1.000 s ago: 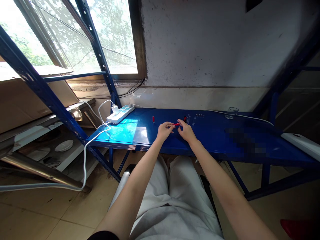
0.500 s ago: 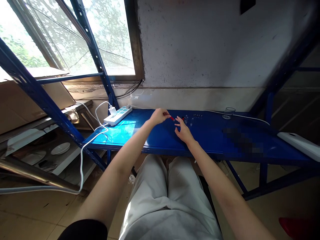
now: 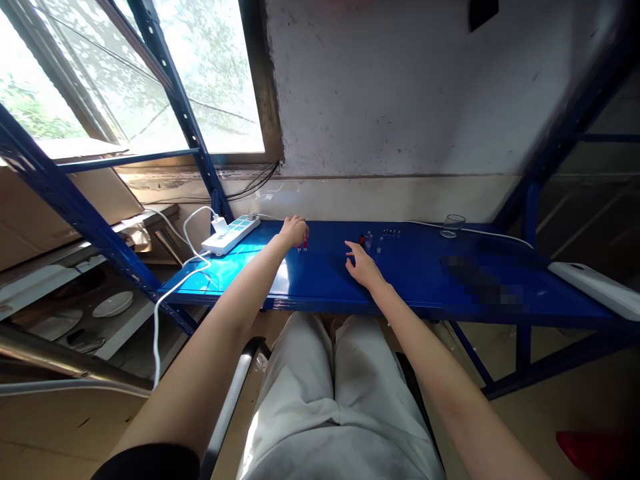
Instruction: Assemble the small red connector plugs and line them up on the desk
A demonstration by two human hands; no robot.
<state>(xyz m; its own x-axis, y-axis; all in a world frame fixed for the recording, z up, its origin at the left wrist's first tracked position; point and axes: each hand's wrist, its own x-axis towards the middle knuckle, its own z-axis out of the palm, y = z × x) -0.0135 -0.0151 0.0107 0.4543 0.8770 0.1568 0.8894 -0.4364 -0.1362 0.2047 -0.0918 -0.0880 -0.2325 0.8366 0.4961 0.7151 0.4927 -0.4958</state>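
My left hand [image 3: 294, 231] reaches far left over the blue metal shelf [image 3: 410, 280], fingers curled around a small red piece [image 3: 303, 246] that stands beside another red piece on the shelf. My right hand [image 3: 361, 264] rests on the shelf with fingers spread and holds nothing. Just beyond its fingertips lie a small red and black part [image 3: 362, 239] and several tiny clear and dark parts [image 3: 384, 237].
A white power strip [image 3: 230, 234] with a plugged charger and white cable sits at the shelf's left end. A glass cup [image 3: 452, 226] stands at the back right, a white object [image 3: 595, 288] at the far right. Blue rack posts and a window rise on the left.
My left hand carried the red piece from the centre to the left and lowered it to the shelf beside another red piece. My right hand let go and stayed, fingers spread.
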